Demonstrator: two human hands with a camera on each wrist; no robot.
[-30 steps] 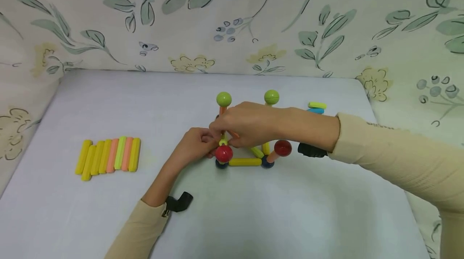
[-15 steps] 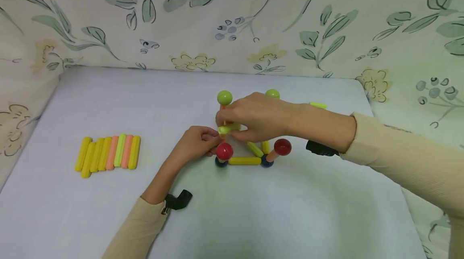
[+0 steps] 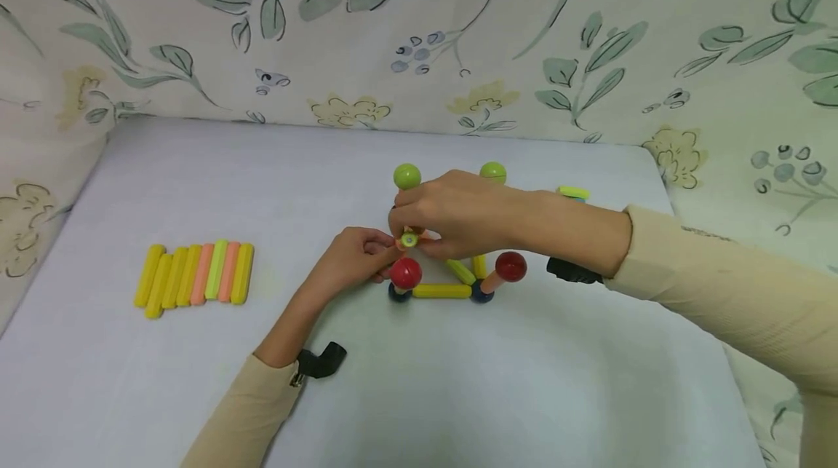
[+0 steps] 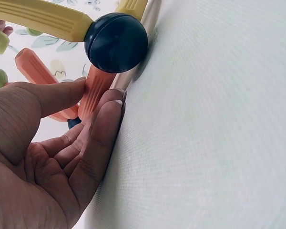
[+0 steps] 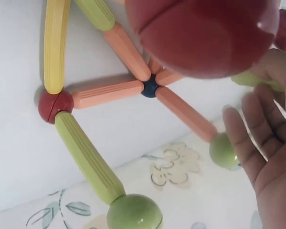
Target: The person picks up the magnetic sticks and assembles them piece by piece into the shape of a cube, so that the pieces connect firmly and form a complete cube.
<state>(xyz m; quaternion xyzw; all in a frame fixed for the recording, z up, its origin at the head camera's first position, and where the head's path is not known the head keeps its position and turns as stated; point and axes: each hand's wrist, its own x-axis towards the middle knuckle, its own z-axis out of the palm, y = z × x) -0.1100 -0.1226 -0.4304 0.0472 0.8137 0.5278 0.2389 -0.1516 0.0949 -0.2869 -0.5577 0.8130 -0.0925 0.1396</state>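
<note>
A light-green ribbed stick (image 3: 409, 239) sits at the front left of the toy frame (image 3: 452, 264), end-on to the head camera, pinched by the fingers of the right hand (image 3: 452, 222) just above the red ball (image 3: 406, 273). The left hand (image 3: 353, 258) comes in from the left; in its wrist view the thumb and fingers pinch an orange upright stick (image 4: 96, 91) just under a dark-blue ball (image 4: 116, 42) that rests on the bench (image 3: 262, 381).

The frame stands near the middle of the bench: smooth glossy balls in red, dark blue and green joined by stubby ribbed plastic sticks in yellow, orange and light green. A yellow stick (image 3: 441, 291) lies along its front edge between two dark-blue balls, a second red ball (image 3: 511, 266) tops a slanted orange stick at the right, and two green balls (image 3: 407, 176) stand at the back.

Well to the left, a row of spare sticks (image 3: 194, 279), yellow, orange and light green, lies side by side. Behind the right wrist a yellow-green piece (image 3: 573, 192) lies on the bench. The bench covering is pale and finely woven; floral cloth (image 3: 419, 31) hangs behind. No writing is legible.
</note>
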